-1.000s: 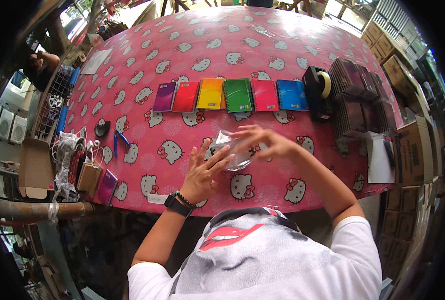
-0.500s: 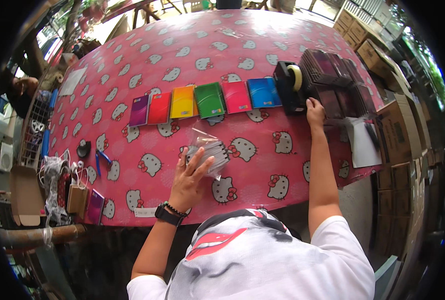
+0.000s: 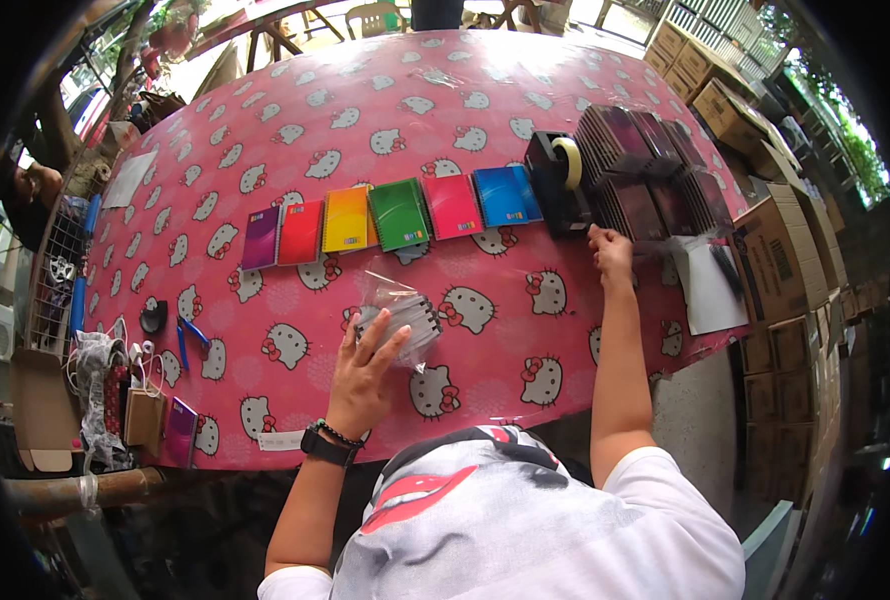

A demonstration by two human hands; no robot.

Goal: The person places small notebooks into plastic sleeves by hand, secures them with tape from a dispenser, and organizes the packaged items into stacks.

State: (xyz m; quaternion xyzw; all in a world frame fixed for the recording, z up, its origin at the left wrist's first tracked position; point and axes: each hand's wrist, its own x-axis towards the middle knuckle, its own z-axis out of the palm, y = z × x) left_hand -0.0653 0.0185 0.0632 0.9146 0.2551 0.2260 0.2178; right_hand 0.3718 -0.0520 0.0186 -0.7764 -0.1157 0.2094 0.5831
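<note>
My left hand [image 3: 363, 375] lies with fingers spread on a clear plastic bag [image 3: 417, 322] holding a stack of small spiral-bound notebooks, pressing it to the table. A loose flap of the bag points away from me. My right hand [image 3: 613, 252] is closed in a pinch just in front of a black tape dispenser [image 3: 562, 205] with a pale roll of tape [image 3: 569, 163]. Whatever lies between its fingertips is too small to make out. Beyond the bag runs a row of purple, red, yellow, green, pink and blue notebooks, the green notebook [image 3: 399, 214] near the middle.
Stacks of dark notebooks [image 3: 625, 150] stand right of the dispenser, near a white sheet [image 3: 713, 290]. Blue-handled pliers [image 3: 193, 335], a black round object [image 3: 153, 316] and a purple notebook [image 3: 180, 432] lie at the left. Cardboard boxes [image 3: 785, 260] line the right side.
My right hand has drawn back slightly toward me from the dispenser's front. My left hand stays on the bag. The whole view has shifted a little.
</note>
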